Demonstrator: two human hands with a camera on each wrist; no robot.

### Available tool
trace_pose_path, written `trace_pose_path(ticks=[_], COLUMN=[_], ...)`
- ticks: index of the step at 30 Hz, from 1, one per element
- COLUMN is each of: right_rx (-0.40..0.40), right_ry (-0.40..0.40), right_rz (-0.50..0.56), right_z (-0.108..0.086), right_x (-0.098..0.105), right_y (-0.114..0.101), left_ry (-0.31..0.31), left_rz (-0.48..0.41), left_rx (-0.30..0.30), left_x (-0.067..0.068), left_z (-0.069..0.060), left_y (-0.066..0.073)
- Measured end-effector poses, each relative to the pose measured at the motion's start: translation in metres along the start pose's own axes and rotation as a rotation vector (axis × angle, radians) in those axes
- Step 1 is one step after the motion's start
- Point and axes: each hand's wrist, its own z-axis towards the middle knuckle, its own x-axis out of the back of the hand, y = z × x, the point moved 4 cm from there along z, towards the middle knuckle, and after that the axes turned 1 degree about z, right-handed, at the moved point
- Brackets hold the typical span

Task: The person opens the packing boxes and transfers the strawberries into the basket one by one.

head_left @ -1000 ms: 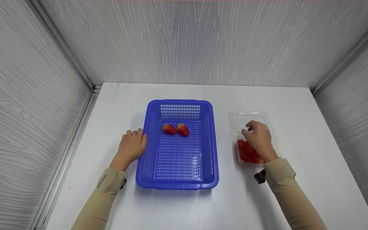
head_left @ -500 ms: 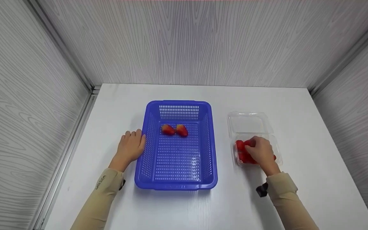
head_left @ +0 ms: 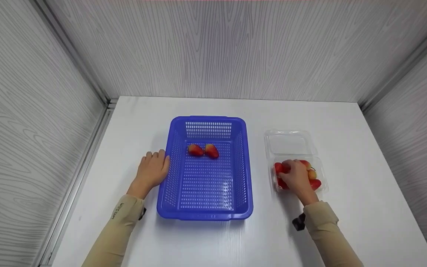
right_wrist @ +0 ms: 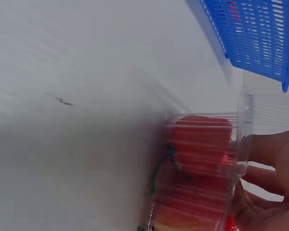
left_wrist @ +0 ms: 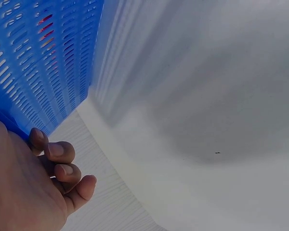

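Two strawberries (head_left: 211, 151) lie in the blue basket (head_left: 204, 216), several more in the open clear box (head_left: 321, 166), so it looks early days! Right hand (head_left: 297, 178) down in the box, fingers bent over the fruit; left hand (head_left: 152, 168) at the basket's rim; whether either truly grips, I can't tell.

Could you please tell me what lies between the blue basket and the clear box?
In the head view, only bare table lies between the basket and the box.
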Motion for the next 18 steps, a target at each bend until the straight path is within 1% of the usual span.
trace_pose_path(ticks=[4, 7, 12, 16, 18], right_rx=[-0.030, -0.077, -0.137, -0.123, -0.100], right_ry=[-0.025, -0.040, -0.037, -0.033, -0.038], right_rz=[0.017, 0.010, -0.040, -0.109, -0.137], right_z=[0.004, 0.007, 0.011, 0.013, 0.013], right_x=[-0.002, -0.002, -0.005, -0.009, -0.012], right_y=[-0.002, -0.006, -0.011, -0.010, -0.009], left_ry=[-0.003, -0.002, -0.002, -0.007, -0.006], left_rz=[-0.006, -0.002, -0.003, -0.004, -0.006], left_rx=[0.000, 0.000, -0.007, -0.004, -0.004], left_x=[0.000, -0.001, -0.001, -0.003, -0.003], left_z=[0.000, 0.000, 0.001, 0.001, 0.001], left_y=[0.001, 0.000, 0.000, 0.000, -0.001])
